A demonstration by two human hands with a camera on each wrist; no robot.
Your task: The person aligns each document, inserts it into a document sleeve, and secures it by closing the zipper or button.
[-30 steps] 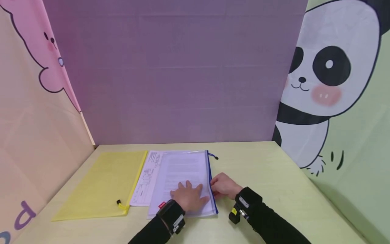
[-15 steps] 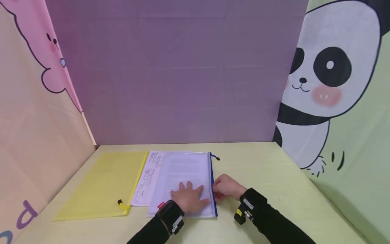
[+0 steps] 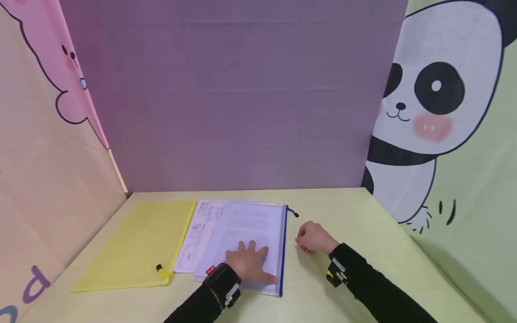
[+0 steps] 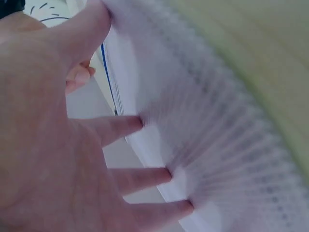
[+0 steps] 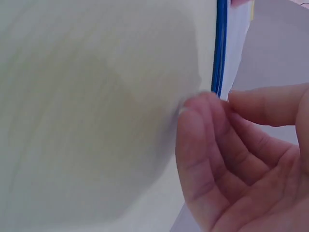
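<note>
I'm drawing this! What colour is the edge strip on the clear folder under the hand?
The edge strip is blue, best seen in the right wrist view.

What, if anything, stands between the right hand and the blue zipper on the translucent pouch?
Nothing visible does. In the head view, only a strip of tabletop shows between the right hand and the blue zipper. The left hand rests on the translucent pouch, beyond the zipper.

A clear, blue-edged folder [image 3: 252, 224] lay flat beneath the spread fingertips of the left hand [image 3: 248, 264], lines of print visible beyond them. Its blue zip edge [image 3: 284, 251] ran between that hand and the curled right hand [image 3: 315, 238], apart from the latter.
</note>
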